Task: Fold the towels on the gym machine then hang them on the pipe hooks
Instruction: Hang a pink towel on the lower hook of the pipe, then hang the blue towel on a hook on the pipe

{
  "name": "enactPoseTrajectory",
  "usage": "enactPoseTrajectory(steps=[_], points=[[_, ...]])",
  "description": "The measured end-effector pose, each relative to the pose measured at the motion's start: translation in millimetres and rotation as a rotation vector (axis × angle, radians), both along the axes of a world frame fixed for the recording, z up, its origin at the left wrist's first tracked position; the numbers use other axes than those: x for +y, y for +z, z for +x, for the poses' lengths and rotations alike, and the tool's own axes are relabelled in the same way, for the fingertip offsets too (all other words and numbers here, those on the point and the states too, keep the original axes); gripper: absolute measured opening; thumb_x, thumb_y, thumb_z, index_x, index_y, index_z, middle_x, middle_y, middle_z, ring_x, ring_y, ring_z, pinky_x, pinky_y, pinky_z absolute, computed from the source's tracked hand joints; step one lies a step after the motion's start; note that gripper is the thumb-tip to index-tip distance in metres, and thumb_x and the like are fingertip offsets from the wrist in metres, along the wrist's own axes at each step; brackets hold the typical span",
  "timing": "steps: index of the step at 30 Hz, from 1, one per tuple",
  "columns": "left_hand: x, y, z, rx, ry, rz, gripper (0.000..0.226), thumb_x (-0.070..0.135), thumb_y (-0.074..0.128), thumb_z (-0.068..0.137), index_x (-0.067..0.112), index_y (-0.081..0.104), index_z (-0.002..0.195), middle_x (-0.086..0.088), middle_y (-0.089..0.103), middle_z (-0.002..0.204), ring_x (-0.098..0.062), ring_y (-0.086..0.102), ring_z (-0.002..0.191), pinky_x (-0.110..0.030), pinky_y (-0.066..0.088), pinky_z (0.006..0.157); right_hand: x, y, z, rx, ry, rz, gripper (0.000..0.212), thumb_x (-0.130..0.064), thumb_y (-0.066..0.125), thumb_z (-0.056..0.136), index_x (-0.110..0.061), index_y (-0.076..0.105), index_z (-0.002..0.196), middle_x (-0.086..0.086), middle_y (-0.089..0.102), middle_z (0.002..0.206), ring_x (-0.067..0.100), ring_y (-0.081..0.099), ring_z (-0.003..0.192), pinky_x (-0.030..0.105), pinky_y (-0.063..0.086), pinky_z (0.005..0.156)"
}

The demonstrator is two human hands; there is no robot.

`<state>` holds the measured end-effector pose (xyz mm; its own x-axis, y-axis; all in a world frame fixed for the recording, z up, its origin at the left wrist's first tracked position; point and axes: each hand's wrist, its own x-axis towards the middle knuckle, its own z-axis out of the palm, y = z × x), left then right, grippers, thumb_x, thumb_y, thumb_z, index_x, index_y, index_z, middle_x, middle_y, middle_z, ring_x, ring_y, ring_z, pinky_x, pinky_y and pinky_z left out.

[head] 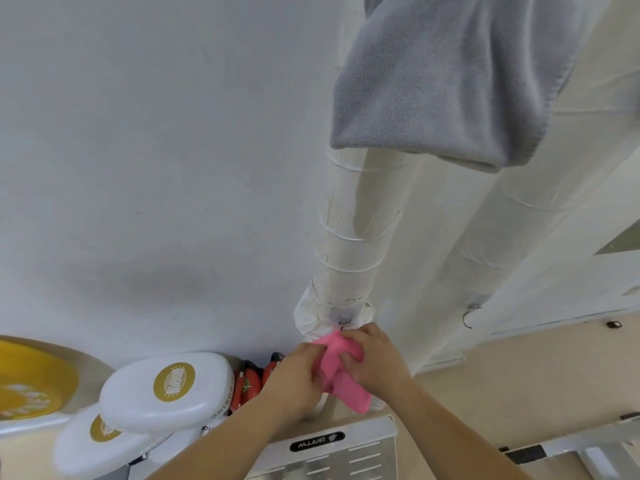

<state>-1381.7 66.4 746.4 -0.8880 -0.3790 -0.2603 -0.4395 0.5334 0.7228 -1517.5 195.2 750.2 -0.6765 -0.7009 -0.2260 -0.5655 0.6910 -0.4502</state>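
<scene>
Yellow disc (31, 379) at the far left edge, beside two white oval pads (166, 389) with gold logos. Small red objects (247, 382) sit behind the pads against the wall. The left hand (294, 379) pinches one side of a folded pink towel (341, 368), fingers curled into the cloth. The right hand (375, 362) grips the other side, holding the towel just below a small hook (344, 322) on the white wrapped pipe (349, 244). Beneath the hands is the white gym machine (329, 452). Higher up, a grey towel (440, 81) hangs by the pipe. Further right, a wire hook (467, 317) projects from a second pipe (502, 220).
</scene>
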Motion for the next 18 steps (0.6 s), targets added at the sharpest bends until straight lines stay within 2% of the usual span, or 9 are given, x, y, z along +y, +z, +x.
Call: enactPoseTrajectory(steps=[2,5,9,12,14,16,18], points=[[-0.6,0.3,9.8,0.030,0.030,0.079,0.036,0.022,0.059,0.097,0.033,0.062,0.131,0.007,0.062,0.123,-0.014,0.064,0.100,-0.033,0.055,0.088,2.5,5.0,-1.1,0.003,0.000,-0.009,0.041,-0.032,0.056,0.094,-0.033,0.061,0.134,-0.002,0.052,0.126,0.018,0.053,0.116,0.029,0.046,0.101],[-3.4,-1.3,18.4,0.056,0.092,0.056,0.036,0.020,0.057,0.098,0.029,0.063,0.132,0.011,0.062,0.121,-0.011,0.060,0.108,-0.027,0.048,0.097,2.1,7.6,-1.7,0.011,0.005,0.008,0.039,-0.029,0.057,0.092,-0.032,0.064,0.129,0.000,0.057,0.120,0.019,0.056,0.113,0.029,0.047,0.100],[-4.0,0.1,25.4,0.043,0.092,0.043,0.026,0.022,0.055,0.096,0.027,0.069,0.117,0.007,0.069,0.112,-0.011,0.061,0.100,-0.025,0.047,0.087,0.4,11.3,4.3,0.028,0.010,-0.001,0.033,-0.029,0.055,0.090,-0.028,0.067,0.121,-0.002,0.064,0.119,0.018,0.059,0.109,0.033,0.050,0.099],[-4.3,-0.6,29.1,0.019,0.078,0.074,0.029,0.024,0.055,0.095,0.026,0.069,0.121,0.008,0.072,0.113,-0.013,0.065,0.105,-0.026,0.051,0.093,2.2,7.7,6.2,0.047,-0.027,-0.041,0.035,-0.033,0.046,0.091,-0.028,0.068,0.118,-0.003,0.065,0.118,0.016,0.059,0.109,0.033,0.051,0.099],[-2.2,-0.2,32.2,0.018,0.070,0.088,0.030,0.019,0.055,0.096,0.026,0.070,0.121,0.010,0.070,0.106,-0.013,0.066,0.101,-0.022,0.050,0.089,7.2,6.6,9.5,0.052,-0.073,-0.080,0.039,-0.036,0.041,0.092,-0.027,0.069,0.117,-0.002,0.068,0.117,0.017,0.060,0.111,0.030,0.049,0.099],[-1.6,-1.0,34.8,0.041,0.059,0.091,0.035,0.011,0.054,0.096,0.024,0.068,0.126,0.007,0.071,0.110,-0.016,0.069,0.105,-0.024,0.053,0.090,15.8,13.5,20.2,0.049,-0.164,-0.165,0.030,-0.025,0.052,0.096,-0.018,0.073,0.116,0.003,0.071,0.115,0.020,0.063,0.111,0.027,0.047,0.096],[-0.6,0.6,37.7,0.047,-0.011,0.054,0.040,0.006,0.050,0.096,0.024,0.066,0.128,0.003,0.074,0.112,-0.015,0.070,0.099,-0.024,0.054,0.088,29.0,18.7,37.4,0.018,-0.301,-0.277,0.025,-0.014,0.061,0.097,-0.011,0.073,0.118,0.006,0.071,0.116,0.021,0.065,0.109,0.028,0.047,0.094]])
